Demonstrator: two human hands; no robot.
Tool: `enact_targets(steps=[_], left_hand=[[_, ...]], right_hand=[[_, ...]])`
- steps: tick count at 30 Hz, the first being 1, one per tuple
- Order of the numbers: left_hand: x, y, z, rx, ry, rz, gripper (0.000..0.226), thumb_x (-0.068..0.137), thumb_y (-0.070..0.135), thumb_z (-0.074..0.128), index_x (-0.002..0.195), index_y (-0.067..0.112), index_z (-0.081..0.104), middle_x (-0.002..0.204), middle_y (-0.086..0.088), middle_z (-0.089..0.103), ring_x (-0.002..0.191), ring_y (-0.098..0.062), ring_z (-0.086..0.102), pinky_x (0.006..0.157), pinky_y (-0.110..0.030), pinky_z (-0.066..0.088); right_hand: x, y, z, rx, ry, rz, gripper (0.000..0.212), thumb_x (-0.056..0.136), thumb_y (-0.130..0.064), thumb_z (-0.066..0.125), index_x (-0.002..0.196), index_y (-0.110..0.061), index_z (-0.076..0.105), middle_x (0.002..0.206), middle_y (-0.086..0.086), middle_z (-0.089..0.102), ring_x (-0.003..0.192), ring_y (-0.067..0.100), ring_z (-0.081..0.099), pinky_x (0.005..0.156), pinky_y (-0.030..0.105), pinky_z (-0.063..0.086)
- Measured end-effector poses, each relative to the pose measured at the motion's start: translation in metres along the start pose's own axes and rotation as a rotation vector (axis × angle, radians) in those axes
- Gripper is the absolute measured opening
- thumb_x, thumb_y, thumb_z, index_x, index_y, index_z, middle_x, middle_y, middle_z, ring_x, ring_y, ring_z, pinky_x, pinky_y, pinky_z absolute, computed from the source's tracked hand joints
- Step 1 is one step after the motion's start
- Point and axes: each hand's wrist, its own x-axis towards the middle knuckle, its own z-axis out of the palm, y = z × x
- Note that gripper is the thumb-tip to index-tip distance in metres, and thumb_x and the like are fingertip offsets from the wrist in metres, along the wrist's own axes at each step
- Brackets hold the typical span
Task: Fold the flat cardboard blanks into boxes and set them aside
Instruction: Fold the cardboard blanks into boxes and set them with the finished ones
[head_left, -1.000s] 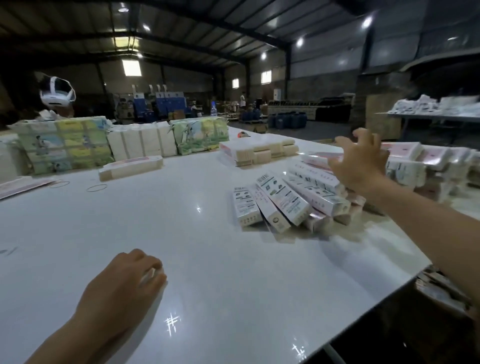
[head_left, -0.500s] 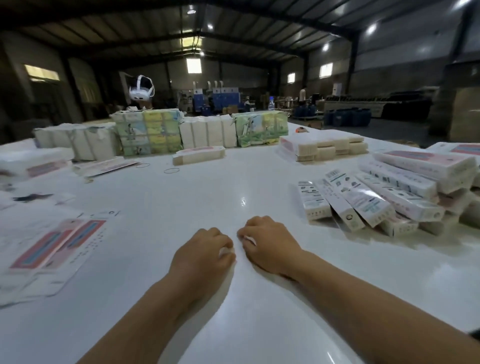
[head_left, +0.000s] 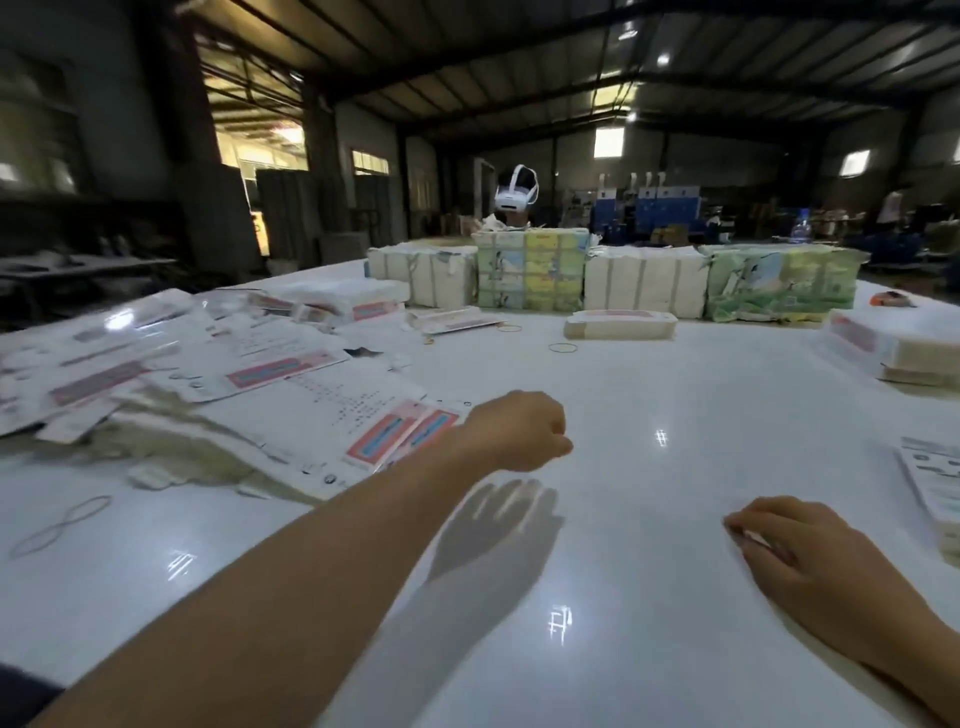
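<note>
Many flat blanks (head_left: 332, 426) lie loose in a heap along the left edge of the table (head_left: 675, 519), print side up, and more bound stacks (head_left: 883, 343) sit at the right edge. One folded box (head_left: 621, 325) lies near the far edge, in front of the wrapped packs (head_left: 530, 270). At the right edge, close to the near side, the end of some printed boxes (head_left: 935, 483) shows, but most of them are out of view. So I judge the task is far from finished: a big supply of blanks is left, and no blank is in hand now.

The left hand (head_left: 514, 431) is raised above the table, just beside the near corner of the heap. Its fingers are curled into a loose fist and hold nothing that I can see. The arm stretches forward from the near left corner. The right hand (head_left: 810, 556) rests low on the table near the right edge, fingers bent. Something pale shows at its fingertips (head_left: 737, 527), but I cannot tell if it pinches a thing.
</note>
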Motion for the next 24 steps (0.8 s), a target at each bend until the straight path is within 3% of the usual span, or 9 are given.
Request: enact_targets(steps=[4,6,8,11,13,15,18,21,24], left_hand=[[-0.017,-0.105,-0.021,0.246,-0.012,-0.448,0.042,0.086,0.044,0.053,0.115,0.014,0.054,0.121,-0.005,0.049,0.113,-0.027,0.044,0.083,-0.037,0.041],[-0.028,-0.134,-0.022,0.306,-0.105,-0.557,0.043,0.078,0.053,0.056,0.101,0.016,0.052,0.112,-0.005,0.048,0.106,-0.026,0.043,0.076,-0.035,0.039],[-0.029,-0.14,-0.021,0.34,-0.154,-0.539,0.036,0.071,0.053,0.061,0.08,0.02,0.05,0.091,0.001,0.056,0.082,-0.016,0.049,0.061,-0.028,0.037],[-0.018,-0.125,-0.012,0.492,-0.176,-0.439,0.024,0.075,0.039,0.057,0.086,0.018,0.052,0.075,0.003,0.053,0.065,-0.012,0.049,0.055,-0.025,0.037],[-0.013,-0.12,-0.004,0.573,-0.162,-0.381,0.023,0.082,0.031,0.05,0.099,0.017,0.057,0.077,0.002,0.05,0.068,-0.015,0.05,0.06,-0.028,0.041],[-0.015,-0.121,-0.001,0.648,-0.127,-0.355,0.027,0.087,0.026,0.048,0.109,0.014,0.06,0.082,0.0,0.051,0.073,-0.019,0.051,0.063,-0.031,0.043],[-0.027,-0.122,-0.007,0.65,-0.07,-0.38,0.025,0.091,0.019,0.048,0.112,0.013,0.059,0.089,-0.003,0.054,0.076,-0.021,0.049,0.065,-0.032,0.042],[-0.033,-0.099,-0.017,0.451,0.089,-0.359,0.029,0.095,0.022,0.044,0.121,0.013,0.049,0.092,-0.004,0.053,0.078,-0.023,0.05,0.066,-0.033,0.041],[-0.028,-0.037,0.0,0.113,0.228,-0.073,0.057,0.094,0.006,0.035,0.146,0.027,0.022,0.131,-0.008,0.049,0.106,-0.031,0.052,0.089,-0.044,0.045]], right_hand=[[0.006,0.008,0.009,-0.007,0.012,0.022,0.02,0.079,-0.009,0.071,0.094,-0.02,0.076,0.1,-0.004,0.067,0.098,0.027,0.058,0.081,0.043,0.045],[0.009,0.018,0.016,-0.002,0.033,0.013,0.023,0.073,-0.005,0.075,0.088,-0.023,0.076,0.092,-0.008,0.064,0.09,0.029,0.061,0.077,0.045,0.049],[0.012,0.027,0.021,-0.007,0.039,-0.012,0.029,0.07,-0.003,0.077,0.085,-0.027,0.075,0.089,-0.01,0.062,0.082,0.03,0.062,0.073,0.04,0.05],[0.014,0.032,0.025,0.057,0.042,0.031,0.031,0.072,-0.006,0.076,0.082,-0.035,0.071,0.089,-0.009,0.063,0.076,0.029,0.062,0.067,0.03,0.042],[0.012,0.028,0.024,0.077,0.051,0.037,0.015,0.075,-0.019,0.066,0.08,-0.031,0.072,0.089,-0.004,0.065,0.075,0.031,0.062,0.066,0.032,0.043],[0.011,0.022,0.021,0.077,0.071,0.027,0.013,0.072,-0.023,0.065,0.079,-0.024,0.075,0.09,0.002,0.068,0.074,0.033,0.062,0.066,0.032,0.044],[0.01,0.012,0.014,0.046,0.039,0.022,0.019,0.074,-0.003,0.076,0.083,-0.02,0.076,0.093,0.006,0.068,0.084,0.037,0.061,0.076,0.043,0.048],[0.005,-0.001,0.003,-0.007,0.003,-0.002,0.018,0.082,-0.009,0.069,0.095,-0.021,0.075,0.104,0.001,0.066,0.097,0.027,0.058,0.082,0.039,0.044],[0.004,-0.007,-0.004,-0.053,-0.032,-0.033,0.024,0.093,-0.025,0.054,0.113,-0.028,0.067,0.12,-0.009,0.058,0.11,0.013,0.049,0.088,0.025,0.036]])
